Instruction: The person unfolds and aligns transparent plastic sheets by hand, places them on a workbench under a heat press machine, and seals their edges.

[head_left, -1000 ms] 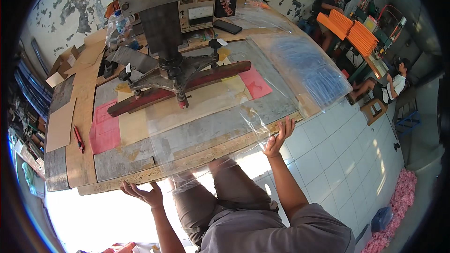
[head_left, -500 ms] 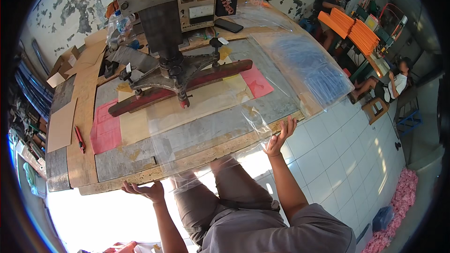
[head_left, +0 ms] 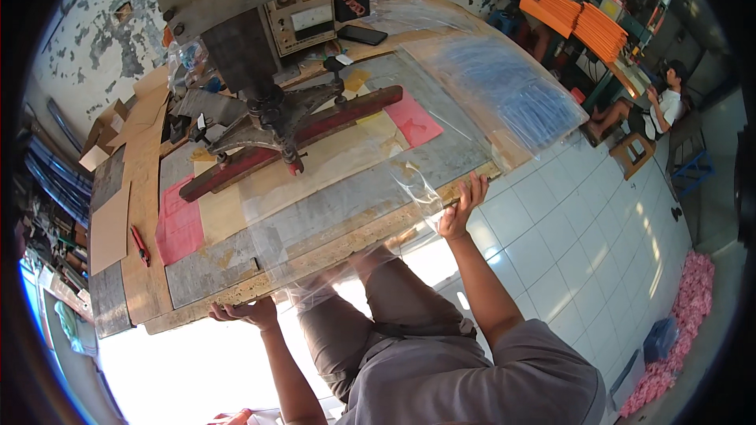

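A clear plastic sheet lies over the metal work table and hangs over its front edge onto my lap. My left hand grips the table's near edge at the left, with the sheet's edge under its fingers. My right hand holds the sheet at the front right edge of the table. Above the sheet hangs a dark press head with a long reddish bar. Pink pads lie on the table under the sheet.
A machine control box stands at the back. A stack of bluish clear plastic bags lies at the right. A red tool rests on the cardboard at the left. Two people sit by orange stacks at the far right. Pink scraps litter the tiled floor.
Both hands have stayed on the table's front edge with the sheet. The view has shifted slightly; the sheet looks a little further over the edge.
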`<control>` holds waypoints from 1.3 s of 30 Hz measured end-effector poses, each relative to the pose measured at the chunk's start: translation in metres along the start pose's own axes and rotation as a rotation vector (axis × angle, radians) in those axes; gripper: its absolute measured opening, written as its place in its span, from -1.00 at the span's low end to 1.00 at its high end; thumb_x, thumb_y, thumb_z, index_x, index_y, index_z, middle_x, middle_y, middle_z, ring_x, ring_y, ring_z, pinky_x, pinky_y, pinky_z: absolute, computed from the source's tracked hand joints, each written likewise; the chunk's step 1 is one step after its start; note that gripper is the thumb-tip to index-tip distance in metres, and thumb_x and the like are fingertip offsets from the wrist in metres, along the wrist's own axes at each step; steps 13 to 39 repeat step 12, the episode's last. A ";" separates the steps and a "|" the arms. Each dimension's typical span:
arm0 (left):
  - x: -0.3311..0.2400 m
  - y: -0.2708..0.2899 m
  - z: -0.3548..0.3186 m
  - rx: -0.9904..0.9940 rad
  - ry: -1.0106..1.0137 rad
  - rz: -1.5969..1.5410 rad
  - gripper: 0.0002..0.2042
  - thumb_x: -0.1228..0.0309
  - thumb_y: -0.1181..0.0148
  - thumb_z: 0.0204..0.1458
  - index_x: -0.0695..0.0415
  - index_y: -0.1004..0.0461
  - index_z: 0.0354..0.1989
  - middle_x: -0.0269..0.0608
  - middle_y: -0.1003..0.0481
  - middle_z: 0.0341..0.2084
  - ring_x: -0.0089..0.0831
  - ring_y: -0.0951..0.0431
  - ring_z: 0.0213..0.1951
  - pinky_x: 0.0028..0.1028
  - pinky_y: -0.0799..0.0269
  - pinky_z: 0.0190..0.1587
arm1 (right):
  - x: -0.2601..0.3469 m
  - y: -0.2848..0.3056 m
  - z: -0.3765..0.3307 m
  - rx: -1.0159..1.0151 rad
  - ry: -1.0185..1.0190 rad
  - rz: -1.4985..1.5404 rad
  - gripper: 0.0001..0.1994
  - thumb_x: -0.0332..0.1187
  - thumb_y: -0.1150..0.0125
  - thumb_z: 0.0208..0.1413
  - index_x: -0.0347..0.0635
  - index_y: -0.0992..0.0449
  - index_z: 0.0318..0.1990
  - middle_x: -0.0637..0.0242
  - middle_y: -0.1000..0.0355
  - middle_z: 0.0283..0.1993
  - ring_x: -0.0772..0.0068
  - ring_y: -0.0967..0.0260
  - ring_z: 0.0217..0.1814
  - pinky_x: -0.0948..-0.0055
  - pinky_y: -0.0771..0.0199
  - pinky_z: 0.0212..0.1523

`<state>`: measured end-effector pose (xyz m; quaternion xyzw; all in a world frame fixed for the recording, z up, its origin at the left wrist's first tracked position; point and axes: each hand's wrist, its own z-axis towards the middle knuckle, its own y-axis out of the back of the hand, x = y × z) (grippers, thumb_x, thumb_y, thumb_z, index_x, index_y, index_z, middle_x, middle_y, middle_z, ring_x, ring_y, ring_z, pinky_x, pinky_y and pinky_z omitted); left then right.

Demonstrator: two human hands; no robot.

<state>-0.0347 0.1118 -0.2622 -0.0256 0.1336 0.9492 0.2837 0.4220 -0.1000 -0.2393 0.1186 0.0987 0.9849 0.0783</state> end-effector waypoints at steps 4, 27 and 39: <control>-0.004 0.018 -0.004 0.140 0.149 0.011 0.17 0.29 -0.67 -0.30 -0.03 0.11 0.47 0.08 -0.02 0.44 0.25 0.11 0.53 0.35 0.07 0.48 | 0.001 0.005 0.001 0.014 -0.002 0.023 -0.43 0.02 0.34 0.50 -0.12 -0.20 0.46 -0.09 -0.06 0.56 -0.30 0.16 0.63 -0.34 0.28 0.54; -0.029 0.059 0.027 0.256 0.069 -0.058 -0.26 0.36 -0.27 0.16 0.15 -0.03 0.48 0.04 -0.10 0.49 0.21 0.02 0.53 0.38 0.03 0.46 | 0.016 0.030 0.012 0.188 -0.082 -0.011 -0.46 -0.03 0.28 0.51 -0.17 -0.19 0.44 -0.05 -0.09 0.56 -0.32 0.13 0.62 -0.33 0.24 0.54; -0.029 0.059 0.027 0.256 0.069 -0.058 -0.26 0.36 -0.27 0.16 0.15 -0.03 0.48 0.04 -0.10 0.49 0.21 0.02 0.53 0.38 0.03 0.46 | 0.016 0.030 0.012 0.188 -0.082 -0.011 -0.46 -0.03 0.28 0.51 -0.17 -0.19 0.44 -0.05 -0.09 0.56 -0.32 0.13 0.62 -0.33 0.24 0.54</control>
